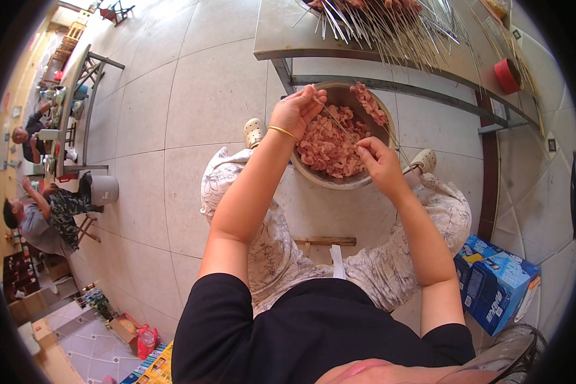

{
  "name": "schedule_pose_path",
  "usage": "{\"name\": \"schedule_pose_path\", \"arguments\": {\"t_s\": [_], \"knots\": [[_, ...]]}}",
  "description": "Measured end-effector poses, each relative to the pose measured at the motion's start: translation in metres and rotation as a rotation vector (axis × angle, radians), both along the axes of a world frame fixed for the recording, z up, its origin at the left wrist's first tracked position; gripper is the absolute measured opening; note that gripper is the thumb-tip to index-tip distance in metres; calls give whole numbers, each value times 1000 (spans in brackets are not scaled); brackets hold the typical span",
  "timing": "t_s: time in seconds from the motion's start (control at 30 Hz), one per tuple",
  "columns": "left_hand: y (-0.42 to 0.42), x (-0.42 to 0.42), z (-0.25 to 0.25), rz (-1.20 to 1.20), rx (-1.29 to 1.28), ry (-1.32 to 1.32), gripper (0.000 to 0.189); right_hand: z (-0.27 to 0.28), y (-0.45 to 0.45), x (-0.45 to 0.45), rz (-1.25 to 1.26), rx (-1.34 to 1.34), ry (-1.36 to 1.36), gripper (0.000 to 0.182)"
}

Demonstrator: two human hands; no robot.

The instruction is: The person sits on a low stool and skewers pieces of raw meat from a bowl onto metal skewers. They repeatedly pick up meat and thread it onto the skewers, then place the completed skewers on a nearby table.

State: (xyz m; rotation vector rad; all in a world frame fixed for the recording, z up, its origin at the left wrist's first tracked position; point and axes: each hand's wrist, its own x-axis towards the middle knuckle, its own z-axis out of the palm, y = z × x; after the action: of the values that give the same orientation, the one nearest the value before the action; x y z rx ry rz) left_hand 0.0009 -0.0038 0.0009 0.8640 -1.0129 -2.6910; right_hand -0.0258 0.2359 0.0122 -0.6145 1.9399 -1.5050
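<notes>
A large metal basin [333, 184] sits on the floor between my feet, holding a heap of raw cut meat [336, 149]. My left hand [295, 110] is over its left rim, pinching a small piece of meat [319, 96] at the far end of a thin skewer [340, 124]. With thumb and fingertips, my right hand [380, 163] grips the skewer's other end above the right of the heap. A meat-loaded skewer [369, 106] leans against the basin's inner right wall, its bare shaft passing behind my right hand.
Ahead stands a metal-framed table [288, 38] bearing many metal skewers [389, 33] with meat and a red ring-shaped object [508, 77]. A blue carton [499, 283] lies to my right. Two people sit at a far-left table, near a grey bucket [103, 188].
</notes>
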Motion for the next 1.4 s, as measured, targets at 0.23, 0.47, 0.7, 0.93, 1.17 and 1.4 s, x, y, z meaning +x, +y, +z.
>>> {"name": "schedule_pose_path", "arguments": {"t_s": [0.23, 0.47, 0.7, 0.93, 1.17, 1.4], "knots": [[4, 1, -4, -93, -67, 3, 18, -6, -5, 4, -38, -64, 92, 12], [28, 4, 5, -76, -54, 36, 18, -4, -14, -6, -67, -114, -129, 11], [21, 1, -1, -80, 1, 96, 21, -7, -10, -5, -67, -123, -175, 11], [13, -2, -1, -27, 155, 146, 25, -15, -6, -4, -33, -152, -162, 11], [7, -2, -4, 75, 23, 130, 22, -6, -5, -2, -31, -110, -174, 11], [6, 0, 7, 62, 23, 112, 21, -12, -5, -2, -31, -104, -85, 11]]}}
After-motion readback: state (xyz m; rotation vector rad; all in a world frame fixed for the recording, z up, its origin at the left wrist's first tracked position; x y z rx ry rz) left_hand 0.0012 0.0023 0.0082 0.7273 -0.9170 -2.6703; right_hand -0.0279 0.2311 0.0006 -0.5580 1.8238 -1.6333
